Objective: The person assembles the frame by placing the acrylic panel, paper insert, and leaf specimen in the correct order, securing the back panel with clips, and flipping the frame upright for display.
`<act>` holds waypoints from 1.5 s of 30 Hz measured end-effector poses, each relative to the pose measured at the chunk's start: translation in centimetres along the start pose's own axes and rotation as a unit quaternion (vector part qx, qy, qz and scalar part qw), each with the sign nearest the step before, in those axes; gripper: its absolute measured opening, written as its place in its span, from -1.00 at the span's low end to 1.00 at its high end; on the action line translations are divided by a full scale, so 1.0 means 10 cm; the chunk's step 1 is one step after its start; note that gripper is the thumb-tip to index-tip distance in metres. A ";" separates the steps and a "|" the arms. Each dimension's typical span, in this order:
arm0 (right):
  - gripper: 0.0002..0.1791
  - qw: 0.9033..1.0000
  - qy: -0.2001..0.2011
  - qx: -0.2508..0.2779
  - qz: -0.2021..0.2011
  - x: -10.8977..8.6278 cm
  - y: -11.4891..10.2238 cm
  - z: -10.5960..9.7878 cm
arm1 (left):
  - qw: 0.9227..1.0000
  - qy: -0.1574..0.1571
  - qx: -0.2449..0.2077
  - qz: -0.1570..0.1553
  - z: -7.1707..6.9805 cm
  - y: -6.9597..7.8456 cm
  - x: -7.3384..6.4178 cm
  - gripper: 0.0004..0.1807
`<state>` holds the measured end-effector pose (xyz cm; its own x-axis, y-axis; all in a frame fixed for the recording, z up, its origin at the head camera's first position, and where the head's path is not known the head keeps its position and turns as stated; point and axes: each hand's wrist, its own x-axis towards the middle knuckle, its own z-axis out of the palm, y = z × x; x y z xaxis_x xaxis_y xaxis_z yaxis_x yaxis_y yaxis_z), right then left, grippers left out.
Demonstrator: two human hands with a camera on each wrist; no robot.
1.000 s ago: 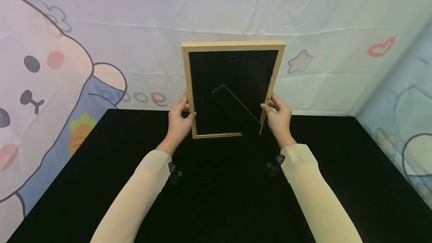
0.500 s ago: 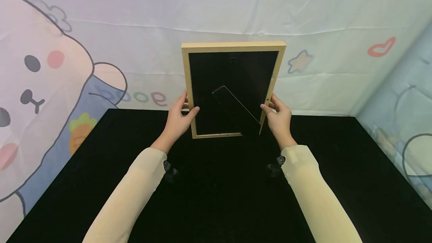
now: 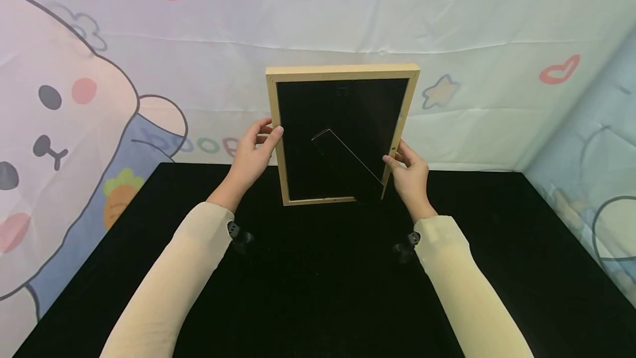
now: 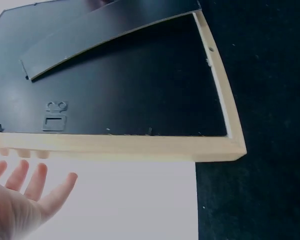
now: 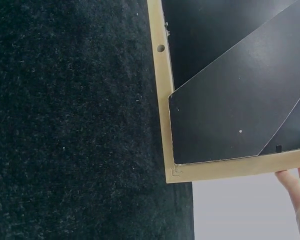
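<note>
A picture frame (image 3: 343, 72) with a light wooden border stands on the black table, its black back toward me. On that back a diagonal easel leg (image 4: 115, 30) angles out from the panel, and a small metal hanger (image 4: 55, 116) shows in the left wrist view. My left hand (image 3: 252, 153) is at the frame's left edge; the left wrist view shows its fingers spread and a little apart from the wood. At the lower right edge, my right hand (image 3: 410, 173) pinches the border, thumb on the back side. The frame's front is hidden.
The black-covered table (image 3: 318, 291) stretches around the frame. Behind it hangs a pale printed cloth (image 3: 338, 10) with a cartoon bear at left, and another cloth (image 3: 591, 181) borders the right side.
My left hand has slid up along the left edge and moved outward to the left, its grip loosened. My right hand and the picture frame have hardly moved.
</note>
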<state>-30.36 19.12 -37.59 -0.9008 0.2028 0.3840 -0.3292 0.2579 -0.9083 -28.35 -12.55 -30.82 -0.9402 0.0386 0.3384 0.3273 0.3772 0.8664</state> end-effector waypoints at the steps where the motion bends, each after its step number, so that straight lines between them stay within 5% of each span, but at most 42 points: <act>1: -0.43 1.000 0.000 0.001 0.001 0.00 0.00 0.00 | 1.000 0.003 -0.012 -0.002 0.00 0.01 0.01 -0.36; 8: -0.43 1.000 -0.003 0.014 -0.002 -0.03 0.00 -0.01 | 0.997 0.020 -0.066 -0.017 0.04 0.05 0.04 -0.42; 20: -0.34 1.000 -0.001 -0.024 -0.005 -0.05 -0.07 -0.05 | 0.997 0.028 -0.067 -0.019 0.09 0.08 0.04 -0.46; 26: -0.35 0.998 0.034 0.023 -0.057 -0.05 -0.30 -0.07 | 0.997 0.030 -0.071 -0.019 0.09 0.07 0.05 -0.46; 32: -0.48 0.991 0.040 0.053 -0.117 -0.22 -0.80 -0.04 | 0.997 0.031 -0.065 -0.017 0.08 0.07 0.05 -0.45; 38: -0.60 0.986 -0.023 0.042 -0.161 -0.28 -0.92 0.06 | 0.997 0.032 -0.060 -0.018 0.08 0.06 0.06 -0.45; 45: -0.64 0.986 -0.116 -0.012 -0.117 -0.24 -0.70 0.20 | 0.997 0.031 -0.070 -0.031 0.09 0.09 0.04 -0.46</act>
<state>-26.51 14.98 -32.49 -0.8419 -0.0865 0.5327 -0.5324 0.2945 -0.7936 -28.55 -11.37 -30.23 -0.9529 -0.0386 0.3009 0.2831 0.2439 0.9276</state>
